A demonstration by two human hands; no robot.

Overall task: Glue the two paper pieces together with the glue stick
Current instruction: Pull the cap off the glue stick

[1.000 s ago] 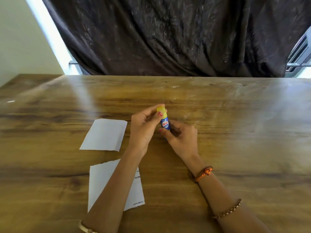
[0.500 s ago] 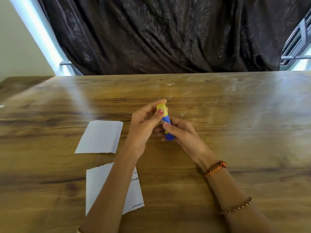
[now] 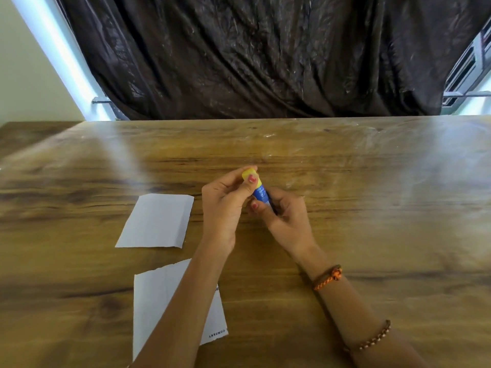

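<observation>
Both hands (image 3: pixel 255 211) grip the glue stick (image 3: pixel 259 191) right of two papers (image 3: pixel 156 221).

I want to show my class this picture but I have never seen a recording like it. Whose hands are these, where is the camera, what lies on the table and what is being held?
No machine is involved: a person works with two bare hands. The camera is worn on the person's head and looks forward and down, so the arms enter from the bottom edge. The left hand pinches the yellow cap of a glue stick, while the right hand grips its blue body; the cap is on. On the wooden table lie two white paper pieces, apart: a plain one farther away, and a nearer one with some print, partly hidden under the left forearm. Neither paper is being touched. A dark curtain hangs behind the table.
</observation>
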